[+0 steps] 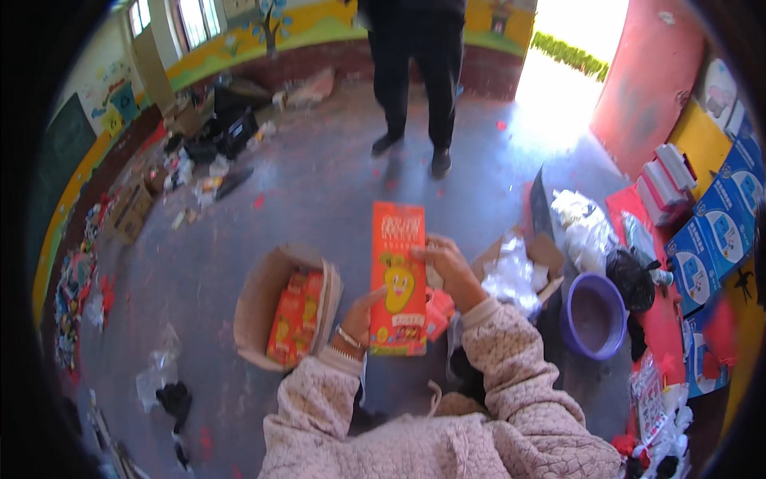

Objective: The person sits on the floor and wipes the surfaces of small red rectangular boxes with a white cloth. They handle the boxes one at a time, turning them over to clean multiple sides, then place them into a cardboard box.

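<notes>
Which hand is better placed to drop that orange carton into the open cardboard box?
Left, probably. The left hand grips the orange carton at its lower edge, right beside the open cardboard box on the person's left. The right hand holds the far side and would have to cross over.

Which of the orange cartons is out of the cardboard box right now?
The tall orange carton held upright between the left hand and right hand. The other orange cartons sit packed inside the open cardboard box on the floor.
</notes>
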Demonstrator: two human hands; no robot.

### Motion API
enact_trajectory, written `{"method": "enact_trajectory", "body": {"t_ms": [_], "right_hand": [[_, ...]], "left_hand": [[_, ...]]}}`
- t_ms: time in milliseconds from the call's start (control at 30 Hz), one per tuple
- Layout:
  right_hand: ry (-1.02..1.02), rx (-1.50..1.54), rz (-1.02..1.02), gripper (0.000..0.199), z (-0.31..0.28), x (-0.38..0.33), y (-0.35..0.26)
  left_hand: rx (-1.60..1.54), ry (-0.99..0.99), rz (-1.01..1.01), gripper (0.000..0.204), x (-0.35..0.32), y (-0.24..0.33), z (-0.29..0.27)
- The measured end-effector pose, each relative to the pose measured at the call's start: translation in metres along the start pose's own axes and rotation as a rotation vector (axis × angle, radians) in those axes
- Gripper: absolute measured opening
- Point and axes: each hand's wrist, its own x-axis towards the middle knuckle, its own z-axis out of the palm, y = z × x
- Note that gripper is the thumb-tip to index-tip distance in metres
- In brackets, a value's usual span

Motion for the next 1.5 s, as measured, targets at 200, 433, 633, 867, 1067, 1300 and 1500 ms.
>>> {"method": "enact_trajectory", "body": {"t_ms": [200,433,633,867,1067,1300,1500], "right_hand": [[0.104,-0.202,-0.050,0.021,-0.016,0.015,0.007],[0.378,-0.698,-0.755,0.019,-0.004,0.032,0.002],[-0.303,-0.837,-0.344,0.014,0.028,0.009,0.037],[0.290,-0.621,-0.300,0.013,0.000,0.007,-0.003],[-0.367,-0.993,-0.741,0.011,0.050,-0.038,0.047],[-0.275,-1.221,-0.902,0.015,0.058,-0.037,0.047],[-0.130,-1.125,-0.729,0.015,0.050,-0.020,0.038]], "left_hand": [[0.135,0.031,0.047,0.048,-0.004,-0.001,-0.004],[0.139,0.007,0.038,0.045,0.005,-0.006,0.006],[0.132,0.074,0.262,0.055,0.012,-0.002,-0.001],[0.150,0.021,0.367,0.054,0.009,0.012,0.001],[0.014,0.042,0.305,0.054,0.016,0.006,0.016],[0.167,-0.051,0.348,0.051,0.009,-0.007,-0.004],[0.080,-0.024,0.310,0.054,0.013,-0.016,0.002]]}}
